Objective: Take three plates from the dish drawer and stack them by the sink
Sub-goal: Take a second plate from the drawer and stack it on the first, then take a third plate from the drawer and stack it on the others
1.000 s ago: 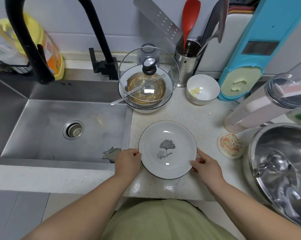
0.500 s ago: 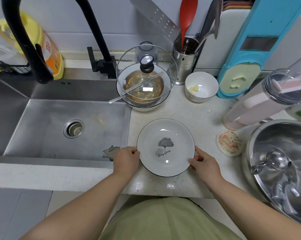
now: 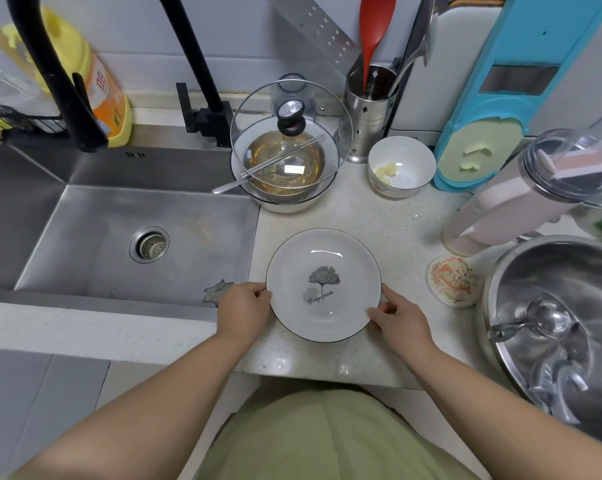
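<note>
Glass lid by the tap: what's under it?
The glass lid leans on a white bowl. Through it shows a smaller bowl of amber liquid with chopsticks across it. The bowl's bottom can't be seen through the liquid and glare.

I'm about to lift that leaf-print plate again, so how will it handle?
The plate looks like glazed ceramic: probably rigid and breakable if knocked on the stone counter. Its glossy surface may be slippery, so a grip at both rims, as the left hand and right hand have, seems sensible. Being shallow, it shouldn't tip.
</note>
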